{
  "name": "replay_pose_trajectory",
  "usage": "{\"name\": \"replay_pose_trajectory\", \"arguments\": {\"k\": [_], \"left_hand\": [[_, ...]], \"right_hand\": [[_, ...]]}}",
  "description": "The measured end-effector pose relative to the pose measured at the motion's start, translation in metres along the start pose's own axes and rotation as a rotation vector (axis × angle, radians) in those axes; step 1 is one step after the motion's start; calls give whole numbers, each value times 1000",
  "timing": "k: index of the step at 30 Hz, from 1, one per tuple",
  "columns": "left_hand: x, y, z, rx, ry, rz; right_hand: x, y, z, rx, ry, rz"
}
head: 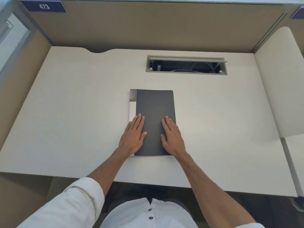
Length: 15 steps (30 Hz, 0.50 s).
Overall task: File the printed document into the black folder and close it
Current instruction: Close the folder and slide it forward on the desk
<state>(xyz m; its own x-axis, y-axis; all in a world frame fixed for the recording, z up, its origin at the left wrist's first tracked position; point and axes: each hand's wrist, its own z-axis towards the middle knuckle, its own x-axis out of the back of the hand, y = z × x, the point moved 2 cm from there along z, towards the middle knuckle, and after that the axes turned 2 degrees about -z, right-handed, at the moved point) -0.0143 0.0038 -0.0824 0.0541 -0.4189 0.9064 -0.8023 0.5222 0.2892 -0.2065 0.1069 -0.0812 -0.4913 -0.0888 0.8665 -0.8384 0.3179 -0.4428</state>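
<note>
The black folder [154, 106] lies shut on the white desk [69, 112], its long side running away from me. A white strip with a grey label shows along its left spine edge. My left hand [134, 135] rests flat on the folder's lower left, partly over the spine edge. My right hand [172, 135] lies flat on the lower right of the cover. Both hands press down with fingers straight and slightly apart, gripping nothing. No printed document is visible outside the folder.
An open cable hatch [186, 65] with wires inside sits in the desk behind the folder. Tan partition walls [148, 25] enclose the back and left. A white side panel [279, 83] stands at the right. The desk's front edge is close to my body.
</note>
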Motion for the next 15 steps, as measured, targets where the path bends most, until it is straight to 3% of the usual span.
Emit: {"name": "replay_pose_trajectory", "arguments": {"k": [15], "left_hand": [[23, -60, 4, 89, 0, -8]], "right_hand": [[-12, -47, 56, 92, -184, -150]]}}
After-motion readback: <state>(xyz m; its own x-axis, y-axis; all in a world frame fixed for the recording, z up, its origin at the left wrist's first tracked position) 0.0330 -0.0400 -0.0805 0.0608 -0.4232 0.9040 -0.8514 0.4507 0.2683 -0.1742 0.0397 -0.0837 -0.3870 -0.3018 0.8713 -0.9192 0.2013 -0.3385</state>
